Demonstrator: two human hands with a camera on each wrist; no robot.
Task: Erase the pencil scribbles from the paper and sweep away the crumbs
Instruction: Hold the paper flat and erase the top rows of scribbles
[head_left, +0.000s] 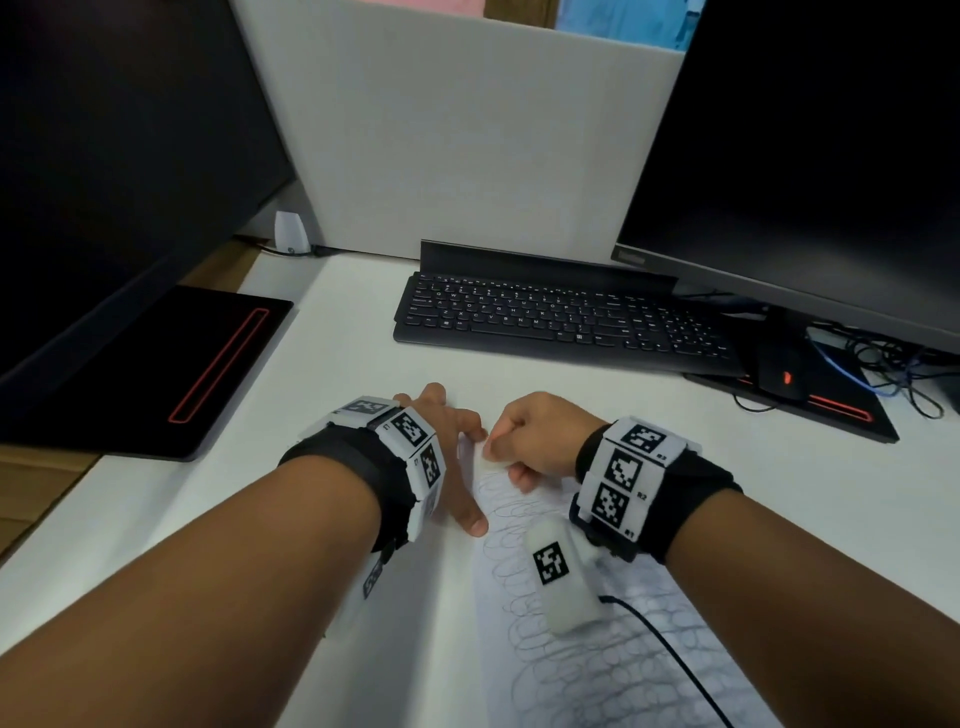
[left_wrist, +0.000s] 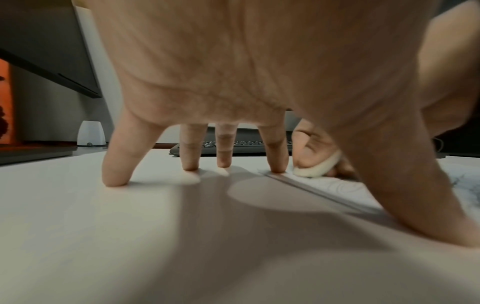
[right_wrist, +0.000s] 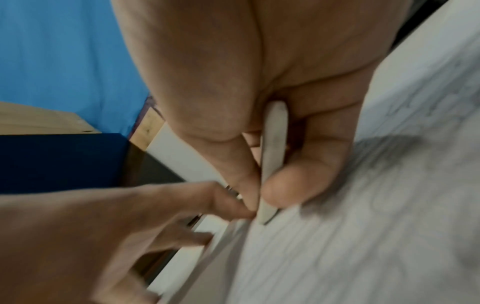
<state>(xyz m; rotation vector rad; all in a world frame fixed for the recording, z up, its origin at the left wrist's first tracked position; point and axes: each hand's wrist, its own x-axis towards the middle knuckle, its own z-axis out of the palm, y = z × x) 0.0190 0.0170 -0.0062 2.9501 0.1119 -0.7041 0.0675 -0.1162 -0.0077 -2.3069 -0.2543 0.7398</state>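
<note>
Her right hand (head_left: 540, 436) pinches a white eraser (right_wrist: 272, 162) down onto the scribbled paper (head_left: 597, 649); just beside it, the left hand (head_left: 447, 447) presses spread fingertips (left_wrist: 279, 164) on the sheet's edge.

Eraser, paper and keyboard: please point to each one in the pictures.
Eraser (right_wrist: 272, 160): right wrist view, its narrow edge between thumb and finger.
Paper (head_left: 597, 670): head view, the scribbled area near the bottom.
Keyboard (head_left: 545, 317): head view, middle of the keys.
</note>
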